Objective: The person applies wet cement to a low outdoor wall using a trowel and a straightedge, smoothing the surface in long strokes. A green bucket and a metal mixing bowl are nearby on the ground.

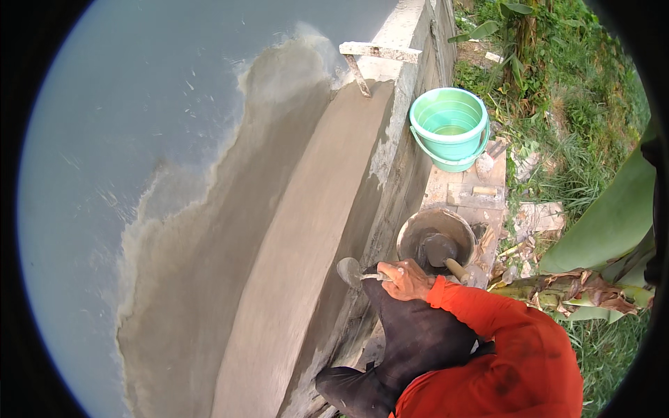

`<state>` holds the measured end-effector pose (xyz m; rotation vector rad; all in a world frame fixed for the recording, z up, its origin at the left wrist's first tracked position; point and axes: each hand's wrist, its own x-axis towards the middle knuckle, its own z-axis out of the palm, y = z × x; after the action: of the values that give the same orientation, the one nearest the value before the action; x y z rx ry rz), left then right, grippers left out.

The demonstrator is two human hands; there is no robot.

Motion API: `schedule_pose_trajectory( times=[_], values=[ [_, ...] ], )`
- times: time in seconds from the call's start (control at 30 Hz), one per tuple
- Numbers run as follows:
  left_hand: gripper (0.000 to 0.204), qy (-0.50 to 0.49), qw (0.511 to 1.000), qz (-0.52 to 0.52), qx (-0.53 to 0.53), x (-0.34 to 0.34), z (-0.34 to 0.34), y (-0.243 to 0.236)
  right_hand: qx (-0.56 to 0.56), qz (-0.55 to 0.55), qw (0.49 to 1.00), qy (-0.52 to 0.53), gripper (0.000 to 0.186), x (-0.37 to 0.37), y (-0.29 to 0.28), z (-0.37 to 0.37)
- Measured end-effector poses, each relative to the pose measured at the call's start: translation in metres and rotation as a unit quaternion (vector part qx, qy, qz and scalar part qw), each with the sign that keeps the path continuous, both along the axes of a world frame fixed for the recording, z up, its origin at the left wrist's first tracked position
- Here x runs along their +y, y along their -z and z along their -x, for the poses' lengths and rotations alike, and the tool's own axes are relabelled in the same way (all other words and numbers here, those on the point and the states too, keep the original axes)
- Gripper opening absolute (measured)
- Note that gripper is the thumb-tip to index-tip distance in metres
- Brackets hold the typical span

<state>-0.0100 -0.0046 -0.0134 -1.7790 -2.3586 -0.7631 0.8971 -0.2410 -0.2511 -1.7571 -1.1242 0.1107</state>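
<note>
Right hand (405, 280) is grasping the handle of a small trowel (350, 272), fingers curling around it, wrist roughly level, knuckles facing upward; the rounded blade is pointing left, just beyond the knee of the dark trousers (421, 327). Orange sleeve (481, 304) is reaching in from the near right, elbow bending, forearm crossing above the thigh. Left hand is lying out of view, so its state I cannot tell. Whether the blade is touching the wet brown plaster band (300, 209) beside it or hovering above is hard to make out. Just right of the hand, a mortar bucket (405, 237) is standing on a plank (439, 182); a second tool (440, 249) is leaning inside, its wooden grip partly passing behind the sleeve. Farther along the plank a flat float (476, 198) is lying, and beyond it a green bucket (449, 146) is holding some liquid. At the far end a T-shaped wooden piece (380, 51) is resting on the ledge. Blue-grey surface (139, 104) is filling the left, its nature unclear; broad leaf (603, 223) at right is running into the dark rim, cut off.
</note>
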Motion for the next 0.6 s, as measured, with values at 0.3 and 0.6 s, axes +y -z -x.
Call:
schedule_pose_trajectory(
  times=[0.3, 0.6],
  values=[
    [0.025, -0.045, 0.916, -0.118, -0.380, 0.004, 0.007, 0.005, -0.120, 0.079, 0.976, 0.164, 0.035, -0.060, -0.111, -0.154],
    [0.029, -0.044, 0.926, -0.108, -0.358, 0.001, -0.009, 0.013, -0.251, 0.265, 0.931, 0.029, 0.042, -0.044, -0.185, -0.164]
  ],
)
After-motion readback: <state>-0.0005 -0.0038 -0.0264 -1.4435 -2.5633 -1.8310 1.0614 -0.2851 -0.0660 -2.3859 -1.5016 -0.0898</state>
